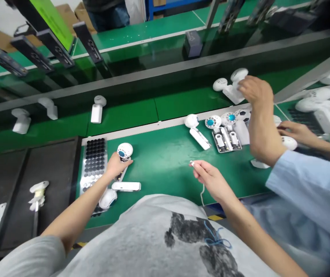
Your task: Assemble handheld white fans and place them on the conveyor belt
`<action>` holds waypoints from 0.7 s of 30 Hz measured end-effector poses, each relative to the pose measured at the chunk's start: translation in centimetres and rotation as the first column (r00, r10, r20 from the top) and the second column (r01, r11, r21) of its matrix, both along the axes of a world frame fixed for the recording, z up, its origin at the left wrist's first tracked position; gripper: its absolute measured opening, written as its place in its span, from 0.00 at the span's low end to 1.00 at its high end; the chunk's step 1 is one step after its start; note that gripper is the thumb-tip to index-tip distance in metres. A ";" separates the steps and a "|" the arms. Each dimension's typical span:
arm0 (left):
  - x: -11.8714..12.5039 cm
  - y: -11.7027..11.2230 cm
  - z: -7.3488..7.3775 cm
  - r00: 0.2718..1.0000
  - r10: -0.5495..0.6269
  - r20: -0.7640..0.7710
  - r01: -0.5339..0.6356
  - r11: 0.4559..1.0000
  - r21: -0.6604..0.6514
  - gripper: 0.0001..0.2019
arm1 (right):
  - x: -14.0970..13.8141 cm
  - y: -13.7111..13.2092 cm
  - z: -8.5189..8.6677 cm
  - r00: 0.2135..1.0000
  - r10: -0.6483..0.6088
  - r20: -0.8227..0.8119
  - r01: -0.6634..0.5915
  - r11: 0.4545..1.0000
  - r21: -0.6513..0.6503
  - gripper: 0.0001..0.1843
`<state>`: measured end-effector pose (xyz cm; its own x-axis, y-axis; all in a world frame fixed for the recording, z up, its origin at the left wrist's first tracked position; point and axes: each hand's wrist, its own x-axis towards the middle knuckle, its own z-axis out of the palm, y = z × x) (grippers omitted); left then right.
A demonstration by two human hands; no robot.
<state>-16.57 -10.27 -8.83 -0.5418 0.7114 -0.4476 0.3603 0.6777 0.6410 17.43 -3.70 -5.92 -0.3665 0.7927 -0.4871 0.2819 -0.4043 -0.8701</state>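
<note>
My left hand (118, 167) is closed around a white handheld fan (125, 149), its round head with a blue centre poking out past the fingers and its handle partly covered. Close below it lie a white handle cover (126, 186) and another fan head (107, 199). Between thumb and fingers, my right hand (211, 179) pinches the small plug of a white cable (202, 194), which hangs down to the table's front edge. Farther right, handheld fans with opened handles (226, 140) lie side by side, and a single fan (199, 138) rests left of them.
Round black stickers on a sheet (95, 157) lie beside my left hand, next to a dark tray (51, 161). A co-worker's hand (257, 90) reaches over fans on the green conveyor (136, 111); another person's hand (299, 132) is at right. Boxes stand on the shelf above.
</note>
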 end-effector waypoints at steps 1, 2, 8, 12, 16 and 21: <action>0.5 0.8 -0.2 0.999 0.015 0.031 -0.017 0.999 0.041 0.22 | -0.5 -0.1 0.2 1.000 0.022 -0.002 -0.022 0.999 0.027 0.16; 1.1 1.6 -0.1 0.996 0.025 0.082 -0.032 0.996 0.080 0.21 | -0.9 -0.2 0.4 0.999 0.041 -0.001 -0.041 0.997 0.061 0.15; 7.7 5.9 3.2 0.845 -0.069 0.531 -0.052 0.976 0.209 0.15 | -2.2 -1.6 2.9 0.990 0.128 0.052 -0.137 0.955 0.262 0.13; 12.5 6.7 5.5 0.758 -0.128 0.640 -0.044 0.968 0.247 0.14 | -2.8 -2.1 4.7 0.991 0.135 0.026 -0.136 0.939 0.315 0.10; 14.9 6.6 6.6 0.659 -0.139 0.740 0.009 0.984 0.177 0.17 | -3.2 -2.8 5.5 0.990 0.138 0.041 -0.144 0.923 0.357 0.09; 15.8 6.2 7.5 0.530 -0.144 0.836 0.023 0.988 0.156 0.17 | -3.3 -3.2 5.5 0.989 0.141 0.049 -0.149 0.905 0.398 0.08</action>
<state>-0.73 -4.06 -1.34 0.1088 0.8090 -0.5777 -0.3368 0.5768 0.7443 14.09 -6.92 -0.46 -0.4861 0.8612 -0.1485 0.3287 0.0227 -0.9441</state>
